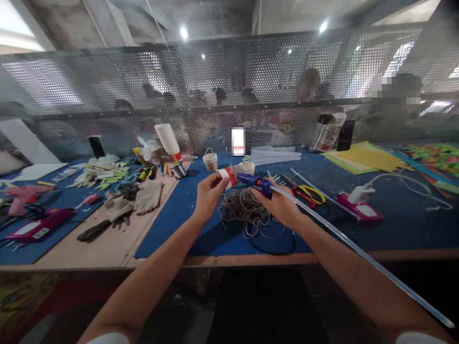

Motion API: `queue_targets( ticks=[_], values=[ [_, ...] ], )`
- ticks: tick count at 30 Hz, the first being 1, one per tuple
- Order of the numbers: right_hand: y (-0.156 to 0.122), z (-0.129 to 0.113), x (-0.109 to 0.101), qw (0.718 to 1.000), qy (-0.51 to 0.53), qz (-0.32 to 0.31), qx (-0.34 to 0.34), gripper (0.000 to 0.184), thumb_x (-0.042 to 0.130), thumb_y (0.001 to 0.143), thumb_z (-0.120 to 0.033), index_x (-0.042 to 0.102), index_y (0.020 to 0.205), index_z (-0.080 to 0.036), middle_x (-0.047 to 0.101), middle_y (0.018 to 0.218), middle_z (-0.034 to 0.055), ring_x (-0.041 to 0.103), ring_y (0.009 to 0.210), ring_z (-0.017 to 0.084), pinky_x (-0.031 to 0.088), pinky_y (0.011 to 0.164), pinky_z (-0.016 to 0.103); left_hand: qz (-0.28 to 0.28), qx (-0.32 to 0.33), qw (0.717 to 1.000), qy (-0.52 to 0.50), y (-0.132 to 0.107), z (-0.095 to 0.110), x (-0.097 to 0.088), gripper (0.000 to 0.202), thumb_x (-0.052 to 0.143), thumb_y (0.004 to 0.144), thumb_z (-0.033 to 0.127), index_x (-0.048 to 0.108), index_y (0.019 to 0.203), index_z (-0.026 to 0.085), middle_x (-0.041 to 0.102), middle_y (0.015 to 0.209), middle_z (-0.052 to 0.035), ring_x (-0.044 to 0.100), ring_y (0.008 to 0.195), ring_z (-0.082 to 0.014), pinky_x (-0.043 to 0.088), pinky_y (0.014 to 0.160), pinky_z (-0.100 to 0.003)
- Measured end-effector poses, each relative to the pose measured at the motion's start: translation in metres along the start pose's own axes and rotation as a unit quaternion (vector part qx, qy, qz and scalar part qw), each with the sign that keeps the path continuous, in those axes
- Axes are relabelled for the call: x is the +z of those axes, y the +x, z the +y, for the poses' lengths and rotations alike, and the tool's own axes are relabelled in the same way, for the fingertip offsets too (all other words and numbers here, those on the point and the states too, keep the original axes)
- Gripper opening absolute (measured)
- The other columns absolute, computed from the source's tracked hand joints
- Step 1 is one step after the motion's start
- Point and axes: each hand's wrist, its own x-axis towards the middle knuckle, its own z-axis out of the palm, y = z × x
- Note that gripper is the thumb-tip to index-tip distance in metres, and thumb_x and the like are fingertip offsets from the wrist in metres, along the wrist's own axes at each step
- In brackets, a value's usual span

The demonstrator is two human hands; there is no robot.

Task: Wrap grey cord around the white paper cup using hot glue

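a craft workshop: blue glue gun [254,180], tangled cord [241,206], long workbench [116,251], perforated partition [236,67]

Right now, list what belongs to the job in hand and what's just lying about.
In the job, it seems: paper cup in the left hand; blue glue gun in the right hand; long glue stick; probably the cord pile.

Lying about, apparently: gloves; pink glue gun; yellow paper.

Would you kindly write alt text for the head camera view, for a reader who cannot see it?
The left hand holds a red-and-white cup above a blue mat; the right hand holds a blue glue gun, tip close to the cup, a long clear stick extending behind it. Tangled cord lies below, tools to the right.
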Motion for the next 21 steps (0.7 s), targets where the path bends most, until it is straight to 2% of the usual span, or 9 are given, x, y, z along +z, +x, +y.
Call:
queue_targets(
  ticks=[7,21],
  values=[
    [0.0011,-0.0028,-0.0033,1.000,-0.008,-0.017,0.001,0.036,0.050,0.094,-0.059,0.058,0.107,-0.027,0.071,0.075,0.0023,0.069,0.066,0.026,0.037,0.057,0.029,0.005,0.001,1.000,0.013,0.0000,0.0026,0.0013,0.022,0.072,0.077,0.036,0.074,0.085,0.015,0.067,0.075,-0.0011,0.051,0.066,-0.0133,0.042,0.064,-0.025],
    [0.0004,-0.0029,-0.0035,0.999,-0.037,-0.028,-0.007,0.036,0.050,0.095,-0.056,0.058,0.107,-0.023,0.069,0.070,0.0013,0.064,0.058,0.022,0.030,0.055,0.027,0.002,0.020,0.999,0.046,-0.0009,0.0045,0.0012,0.024,0.068,0.081,0.036,0.072,0.086,0.014,0.064,0.073,-0.0004,0.050,0.066,-0.0123,0.042,0.064,-0.024]
  ],
)
